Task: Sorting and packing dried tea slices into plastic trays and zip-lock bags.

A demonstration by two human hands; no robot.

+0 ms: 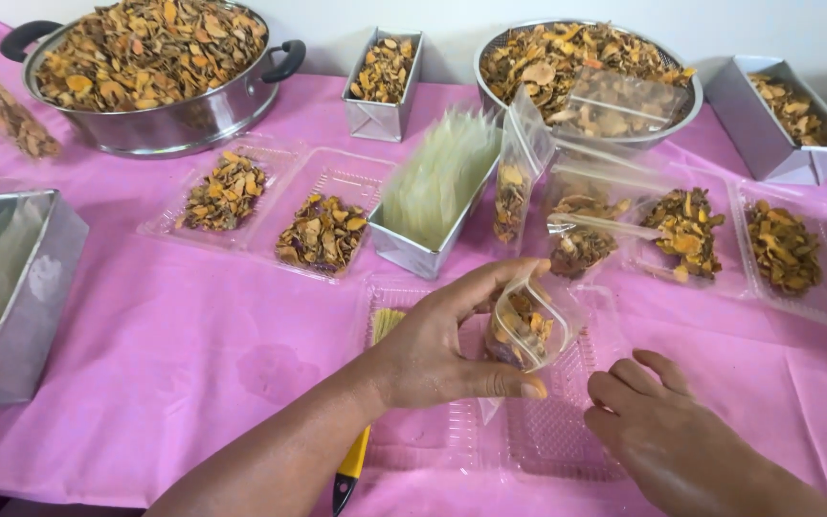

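Left hand pinches a small clear bag between thumb and fingers; the bag stands upright, part-filled with dried orange-brown chips. Right hand holds nothing: fingers loosely curled, knuckles up, just right of the bag and not touching it.

Landmark: empty clear tray, lying open on the pink tablecloth.

- Bag: held over the tray's far half.
- Right hand: over the tray's right edge.
- Left hand: over the tray's left part, forearm coming in from the near left.
- Yellow-handled tool: at the tray's near left corner, partly hidden under the left forearm; kind cannot be told.
- Metal tin of empty clear bags: just beyond the tray, bags standing on edge.
- Filled bags: beyond the tray to the right, some leaning against a round metal bowl heaped with the same chips.
- Two clear trays with chip piles: beyond the tray to the left.
- Big two-handled pot: far left beyond the tray, full of chips.
- Small tin of chips: far edge, between pot and bowl.
- Large metal tin: well left of the tray.
- More chip piles in clear trays: beyond the tray to the far right, with another tin behind them.
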